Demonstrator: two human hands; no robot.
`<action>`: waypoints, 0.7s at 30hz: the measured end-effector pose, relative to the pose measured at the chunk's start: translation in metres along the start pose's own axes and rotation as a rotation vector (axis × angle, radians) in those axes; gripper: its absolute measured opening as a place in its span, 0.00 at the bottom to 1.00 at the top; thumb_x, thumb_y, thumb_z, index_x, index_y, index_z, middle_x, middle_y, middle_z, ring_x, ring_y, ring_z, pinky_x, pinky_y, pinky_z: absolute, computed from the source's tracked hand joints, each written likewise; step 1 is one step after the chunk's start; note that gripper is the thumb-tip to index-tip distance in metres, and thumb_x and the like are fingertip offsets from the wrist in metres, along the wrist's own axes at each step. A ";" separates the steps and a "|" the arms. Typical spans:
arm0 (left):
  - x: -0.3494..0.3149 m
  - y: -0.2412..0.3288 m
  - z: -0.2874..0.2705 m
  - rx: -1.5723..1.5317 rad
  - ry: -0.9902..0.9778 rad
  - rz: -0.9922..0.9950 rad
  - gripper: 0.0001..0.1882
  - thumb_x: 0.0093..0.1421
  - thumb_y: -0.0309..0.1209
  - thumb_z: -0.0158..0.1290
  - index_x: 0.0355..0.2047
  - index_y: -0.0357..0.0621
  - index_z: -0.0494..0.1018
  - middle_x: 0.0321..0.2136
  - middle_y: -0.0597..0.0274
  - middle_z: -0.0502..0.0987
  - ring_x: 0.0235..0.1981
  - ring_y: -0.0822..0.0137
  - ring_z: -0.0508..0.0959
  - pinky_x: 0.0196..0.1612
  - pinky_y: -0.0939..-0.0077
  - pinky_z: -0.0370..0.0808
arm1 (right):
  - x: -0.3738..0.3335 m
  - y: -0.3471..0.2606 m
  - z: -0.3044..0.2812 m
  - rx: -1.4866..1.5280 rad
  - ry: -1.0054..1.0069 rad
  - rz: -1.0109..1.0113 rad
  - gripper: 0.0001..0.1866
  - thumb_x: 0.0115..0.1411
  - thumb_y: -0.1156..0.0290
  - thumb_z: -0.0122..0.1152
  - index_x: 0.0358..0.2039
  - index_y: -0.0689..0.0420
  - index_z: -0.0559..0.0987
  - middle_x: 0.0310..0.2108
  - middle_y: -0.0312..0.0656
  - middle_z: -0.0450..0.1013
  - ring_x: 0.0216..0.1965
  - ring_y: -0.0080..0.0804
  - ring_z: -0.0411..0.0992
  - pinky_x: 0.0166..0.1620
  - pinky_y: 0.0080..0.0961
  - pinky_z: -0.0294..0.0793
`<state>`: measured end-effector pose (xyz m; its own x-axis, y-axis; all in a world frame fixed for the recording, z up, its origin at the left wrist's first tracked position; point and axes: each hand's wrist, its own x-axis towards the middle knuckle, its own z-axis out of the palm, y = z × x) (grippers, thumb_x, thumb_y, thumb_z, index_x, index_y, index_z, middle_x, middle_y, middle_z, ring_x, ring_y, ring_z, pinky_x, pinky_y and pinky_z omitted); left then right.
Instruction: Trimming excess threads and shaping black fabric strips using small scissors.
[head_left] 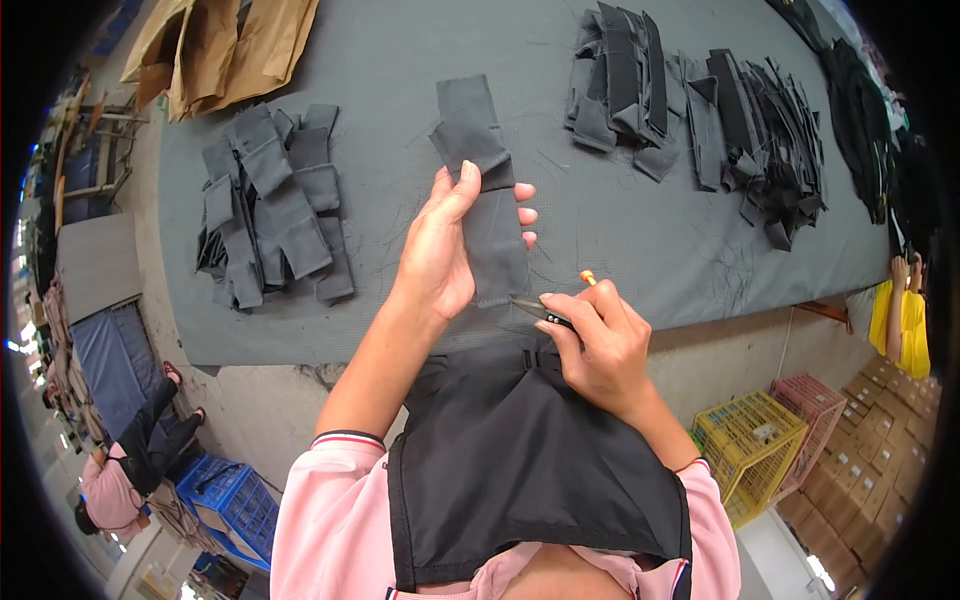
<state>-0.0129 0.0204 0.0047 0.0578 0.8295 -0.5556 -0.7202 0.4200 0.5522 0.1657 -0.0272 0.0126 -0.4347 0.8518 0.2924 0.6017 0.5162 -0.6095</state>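
A dark grey fabric strip (497, 240) with a folded flap lies across my left hand (443, 235). The thumb presses on its front while the fingertips show past its right edge. In my right hand (608, 340) is a pair of thread snips (540, 308), dark-bladed, with the tips at the strip's lower right corner. A small orange-yellow piece (587, 277) sticks up by the right index finger; I cannot tell whether it belongs to the snips. Beyond the left hand, the strip's far end reaches over the table.
The grey cloth-covered table (380, 130) bears loose threads. A pile of grey strips (270, 200) lies left, bundled strips (620, 80) and a darker bundle (760, 140) right, brown paper (225, 50) at far left. Yellow (750, 450) and blue crates (230, 505) stand below the table; people are nearby.
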 end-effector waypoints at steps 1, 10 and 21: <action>0.000 0.000 -0.001 0.000 0.000 0.000 0.17 0.67 0.43 0.40 0.46 0.43 0.60 0.39 0.50 0.74 0.33 0.62 0.77 0.33 0.65 0.79 | 0.000 0.000 0.001 0.019 0.019 0.001 0.16 0.39 0.78 0.69 0.32 0.56 0.78 0.20 0.37 0.63 0.19 0.31 0.65 0.27 0.26 0.69; 0.000 0.000 -0.003 0.005 0.009 0.017 0.17 0.66 0.43 0.41 0.46 0.43 0.60 0.39 0.50 0.74 0.33 0.63 0.77 0.33 0.66 0.78 | -0.002 0.003 -0.001 0.032 0.086 -0.038 0.14 0.39 0.76 0.68 0.31 0.57 0.77 0.21 0.36 0.64 0.18 0.31 0.64 0.21 0.25 0.63; -0.003 -0.002 -0.001 -0.001 -0.024 0.003 0.16 0.67 0.42 0.40 0.46 0.44 0.59 0.39 0.51 0.74 0.36 0.61 0.76 0.37 0.63 0.78 | 0.014 -0.005 0.005 0.178 -0.073 0.030 0.13 0.40 0.76 0.67 0.29 0.57 0.76 0.23 0.38 0.64 0.19 0.32 0.67 0.23 0.27 0.65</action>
<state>-0.0122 0.0168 0.0046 0.0719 0.8394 -0.5387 -0.7209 0.4170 0.5536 0.1538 -0.0187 0.0162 -0.4699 0.8545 0.2216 0.4897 0.4612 -0.7400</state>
